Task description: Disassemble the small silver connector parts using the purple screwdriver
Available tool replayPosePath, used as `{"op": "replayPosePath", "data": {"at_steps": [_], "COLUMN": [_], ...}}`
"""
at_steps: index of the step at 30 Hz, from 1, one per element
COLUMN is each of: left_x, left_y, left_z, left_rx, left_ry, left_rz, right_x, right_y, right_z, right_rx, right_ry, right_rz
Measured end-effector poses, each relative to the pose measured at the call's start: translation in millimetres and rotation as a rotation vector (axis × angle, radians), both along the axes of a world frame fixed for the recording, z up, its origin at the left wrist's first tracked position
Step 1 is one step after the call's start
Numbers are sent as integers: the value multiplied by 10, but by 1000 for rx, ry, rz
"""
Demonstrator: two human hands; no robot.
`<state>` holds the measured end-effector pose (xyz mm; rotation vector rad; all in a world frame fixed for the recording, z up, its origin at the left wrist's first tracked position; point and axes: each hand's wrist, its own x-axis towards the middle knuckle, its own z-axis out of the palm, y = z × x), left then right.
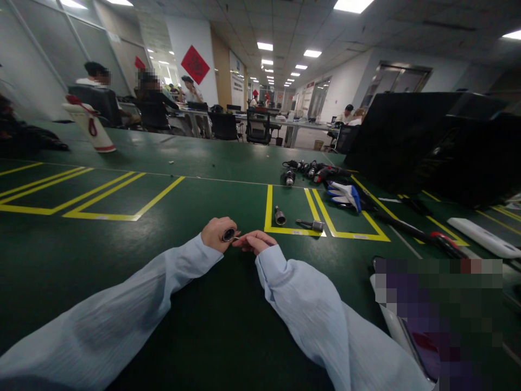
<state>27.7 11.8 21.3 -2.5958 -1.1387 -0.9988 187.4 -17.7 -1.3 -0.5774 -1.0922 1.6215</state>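
My left hand (217, 233) is wrapped round a metal socket (228, 234), whose round open end faces up toward me. Close beside it, my right hand (256, 241) pinches a thin, light-coloured piece that reaches toward the socket; its exact shape is too small to tell. Beyond my right hand, a second metal socket (280, 216) stands inside a yellow-taped box on the green table (220, 190). A socket with a long shank (311, 224) lies to its right, across the tape lines.
Black tools with cables (311, 171) lie farther back, beside a white and blue glove (344, 195). Dark monitors (402, 141) stand at the right. A white bottle (91, 127) is at the back left. A phone (421, 347) lies near right. People sit beyond the table.
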Motion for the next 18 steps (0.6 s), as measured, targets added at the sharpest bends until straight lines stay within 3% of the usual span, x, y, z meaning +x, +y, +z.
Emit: {"op": "replayPosePath", "data": {"at_steps": [4,9,14,18], "left_x": [-14,-7,9,18], "left_y": [-8,24,48,26], "left_z": [9,-50,-97,-49], "left_rx": [21,-55,-175,-132], "left_ry": [55,-141,-267,-218], "left_rz": [-46,-74,-95,-69], "right_x": [31,35,13,22], "right_y": [39,85,88,66], "right_z": [-23,-47,-42,-51], "right_rx": [-41,-87,-83,-62], "right_ry": [73,117,110,83], "right_rz": [72,140,116,69]}}
